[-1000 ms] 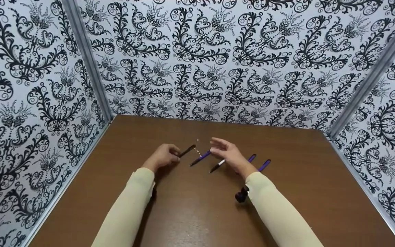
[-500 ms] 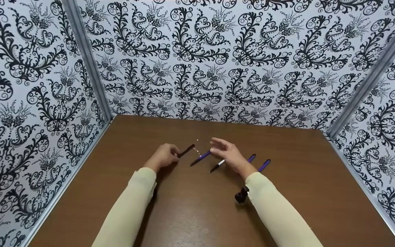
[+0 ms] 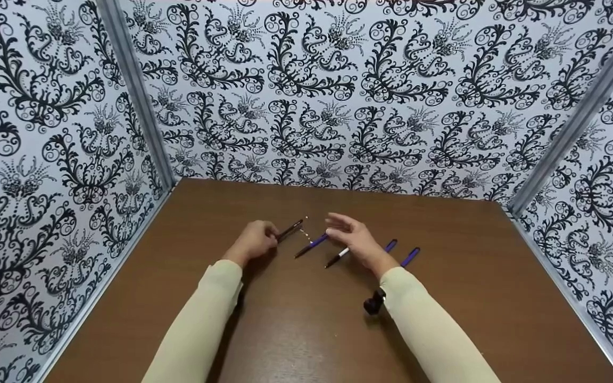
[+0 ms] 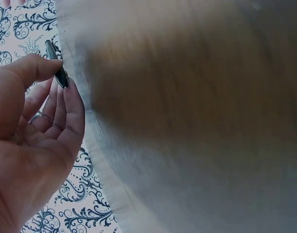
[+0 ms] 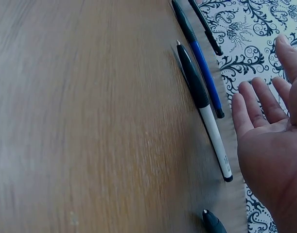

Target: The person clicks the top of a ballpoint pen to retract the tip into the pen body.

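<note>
My left hand [image 3: 256,239] pinches a dark pen [image 3: 290,230] between thumb and fingertips; the left wrist view shows the pen's pointed tip [image 4: 65,86] by the fingers. To its right, a blue pen [image 3: 312,246] with a dark grip lies slanted on the table. Beside that lies a white pen [image 5: 215,138] with a black grip. My right hand [image 3: 358,242] is held over this row with its fingers relaxed, holding nothing, and covers part of the white pen in the head view. Two more blue pens, one nearer [image 3: 391,245] and one farther right [image 3: 411,256], lie past the wrist.
The brown wooden table [image 3: 296,330] is enclosed by patterned panels [image 3: 317,96] with grey metal corner posts [image 3: 136,96]. A small black device [image 3: 374,303] sits at the right cuff. Small bright specks [image 3: 305,232] appear between the hands.
The far end of the dark pen has shifted slightly away and up in the left hand's grip. My right hand and the other pens stay where they were.
</note>
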The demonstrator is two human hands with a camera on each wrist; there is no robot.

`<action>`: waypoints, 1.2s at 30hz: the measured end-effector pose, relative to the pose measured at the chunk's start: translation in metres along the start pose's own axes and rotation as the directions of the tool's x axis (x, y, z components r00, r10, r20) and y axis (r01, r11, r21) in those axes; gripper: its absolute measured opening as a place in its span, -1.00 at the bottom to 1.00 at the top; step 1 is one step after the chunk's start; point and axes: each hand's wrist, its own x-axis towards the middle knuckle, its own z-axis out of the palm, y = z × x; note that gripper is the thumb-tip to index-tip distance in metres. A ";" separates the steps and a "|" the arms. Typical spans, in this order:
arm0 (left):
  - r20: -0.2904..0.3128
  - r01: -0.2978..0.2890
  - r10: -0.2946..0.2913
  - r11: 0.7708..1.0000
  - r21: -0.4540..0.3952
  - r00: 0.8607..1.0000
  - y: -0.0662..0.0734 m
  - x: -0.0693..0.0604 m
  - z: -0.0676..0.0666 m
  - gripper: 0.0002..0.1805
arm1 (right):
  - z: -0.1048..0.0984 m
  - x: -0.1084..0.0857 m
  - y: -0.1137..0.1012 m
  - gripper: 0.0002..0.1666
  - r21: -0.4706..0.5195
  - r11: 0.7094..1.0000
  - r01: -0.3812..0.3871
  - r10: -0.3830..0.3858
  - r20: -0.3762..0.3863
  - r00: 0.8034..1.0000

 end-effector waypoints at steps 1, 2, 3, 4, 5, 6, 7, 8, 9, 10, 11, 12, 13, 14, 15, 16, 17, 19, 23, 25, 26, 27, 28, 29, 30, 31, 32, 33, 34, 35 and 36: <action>0.000 0.002 -0.002 1.000 -0.002 1.000 0.000 0.000 0.000 -0.79 | 0.001 0.000 0.000 -0.33 0.010 1.000 -0.003 0.003 -0.009 1.000; -0.001 0.005 -0.005 1.000 -0.006 1.000 0.000 0.000 0.000 -0.80 | 0.002 0.001 0.000 -0.34 0.028 1.000 -0.007 0.007 -0.019 1.000; -0.002 0.004 -0.004 1.000 -0.010 1.000 0.001 0.000 0.000 -0.80 | 0.003 0.001 0.000 -0.36 0.051 0.999 -0.009 0.010 -0.029 1.000; -0.006 -0.002 0.002 1.000 -0.006 1.000 0.001 0.001 0.000 -0.80 | 0.004 0.002 0.000 -0.37 0.069 0.998 -0.013 0.016 -0.039 0.999; -0.010 -0.010 0.010 1.000 -0.001 1.000 0.002 0.001 0.000 -0.80 | 0.005 0.002 0.000 -0.38 0.091 0.996 -0.016 0.021 -0.049 0.999; -0.012 -0.015 0.015 1.000 -0.003 1.000 0.002 0.002 0.000 -0.80 | 0.006 0.002 -0.001 -0.39 0.123 0.992 -0.021 0.029 -0.060 0.998; -0.016 -0.022 0.022 1.000 -0.003 1.000 0.003 0.002 -0.001 -0.79 | 0.007 0.003 -0.002 -0.41 0.155 0.988 -0.026 0.037 -0.070 0.997; -0.018 -0.027 0.027 1.000 -0.006 0.999 0.004 0.002 -0.001 -0.78 | 0.008 0.004 -0.002 -0.42 0.179 0.983 -0.027 0.042 -0.080 0.996; -0.019 -0.032 0.032 0.999 -0.007 0.999 0.006 0.002 -0.001 -0.78 | 0.009 0.005 -0.002 -0.43 0.203 0.979 -0.029 0.048 -0.089 0.995; -0.020 -0.036 0.036 0.999 -0.006 0.999 0.007 0.002 -0.001 -0.77 | 0.010 0.005 -0.003 -0.44 0.221 0.975 -0.034 0.056 -0.098 0.994; -0.021 -0.040 0.040 0.999 -0.010 0.999 0.008 0.002 -0.001 -0.76 | 0.010 0.006 -0.003 -0.45 0.240 0.970 -0.038 0.065 -0.105 0.992; -0.025 -0.049 0.048 0.999 -0.011 0.999 0.009 0.002 -0.001 -0.76 | 0.011 0.006 -0.003 -0.47 0.259 0.965 -0.041 0.072 -0.113 0.991; -0.027 -0.057 0.057 0.998 -0.010 0.998 0.011 0.002 -0.001 -0.76 | 0.011 0.007 -0.003 -0.48 0.270 0.962 -0.042 0.076 -0.119 0.990; -0.030 -0.065 0.065 0.998 -0.011 0.997 0.012 0.002 -0.001 -0.75 | 0.012 0.007 -0.003 -0.48 0.284 0.958 -0.041 0.079 -0.125 0.989; -0.035 -0.075 0.074 0.997 -0.011 0.997 0.013 0.002 -0.001 -0.75 | 0.013 0.008 -0.003 -0.49 0.296 0.954 -0.038 0.080 -0.132 0.988; -0.038 -0.083 0.082 0.996 -0.014 0.996 0.014 0.002 -0.001 -0.75 | 0.013 0.008 -0.003 -0.50 0.305 0.952 -0.036 0.083 -0.141 0.986; -0.042 -0.090 0.089 0.996 -0.019 0.995 0.016 0.002 -0.001 -0.75 | 0.014 0.009 -0.003 -0.50 0.314 0.949 -0.033 0.084 -0.151 0.985; -0.044 -0.099 0.097 0.995 -0.032 0.994 0.018 0.001 0.000 -0.76 | 0.016 0.010 -0.003 -0.52 0.338 0.941 -0.024 0.086 -0.172 0.981; -0.044 -0.118 0.116 0.991 -0.054 0.992 0.024 0.000 0.001 -0.77 | 0.021 0.011 -0.005 -0.56 0.382 0.924 -0.005 0.099 -0.229 0.968; -0.041 -0.127 0.125 0.990 -0.063 0.991 0.027 0.000 0.002 -0.77 | 0.024 0.012 -0.006 -0.59 0.413 0.911 0.009 0.110 -0.264 0.958; -0.041 -0.132 0.130 0.989 -0.069 0.991 0.028 0.000 0.003 -0.77 | 0.026 0.013 -0.006 -0.60 0.428 0.904 0.018 0.114 -0.282 0.953; -0.041 -0.138 0.135 0.988 -0.073 0.990 0.030 0.000 0.003 -0.77 | 0.027 0.013 -0.006 -0.62 0.444 0.896 0.027 0.119 -0.298 0.947; -0.043 -0.143 0.140 0.987 -0.078 0.989 0.031 -0.001 0.003 -0.77 | 0.029 0.014 -0.006 -0.62 0.457 0.889 0.035 0.124 -0.314 0.941; -0.043 -0.147 0.144 0.985 -0.085 0.989 0.032 -0.001 0.004 -0.77 | 0.030 0.015 -0.006 -0.62 0.472 0.881 0.044 0.128 -0.325 0.937; -0.045 -0.150 0.147 0.984 -0.091 0.988 0.033 -0.001 0.004 -0.76 | 0.032 0.015 -0.006 -0.62 0.488 0.871 0.053 0.131 -0.334 0.933; -0.046 -0.155 0.152 0.983 -0.096 0.987 0.033 -0.001 0.004 -0.76 | 0.033 0.016 -0.005 -0.60 0.501 0.863 0.062 0.131 -0.341 0.931; -0.047 -0.159 0.155 0.982 -0.101 0.987 0.034 -0.001 0.005 -0.76 | 0.035 0.016 -0.006 -0.59 0.515 0.854 0.070 0.132 -0.345 0.929; -0.049 -0.164 0.160 0.981 -0.103 0.986 0.035 -0.001 0.005 -0.77 | 0.037 0.016 -0.006 -0.59 0.532 0.843 0.078 0.133 -0.347 0.928; -0.051 -0.169 0.164 0.980 -0.107 0.985 0.035 -0.001 0.005 -0.77 | 0.039 0.016 -0.006 -0.59 0.545 0.834 0.084 0.133 -0.347 0.928; -0.052 -0.174 0.169 0.978 -0.111 0.984 0.036 -0.001 0.006 -0.76 | 0.040 0.016 -0.006 -0.60 0.561 0.823 0.090 0.134 -0.344 0.929; -0.051 -0.178 0.173 0.977 -0.115 0.984 0.036 -0.001 0.006 -0.76 | 0.042 0.016 -0.007 -0.62 0.578 0.810 0.096 0.135 -0.344 0.929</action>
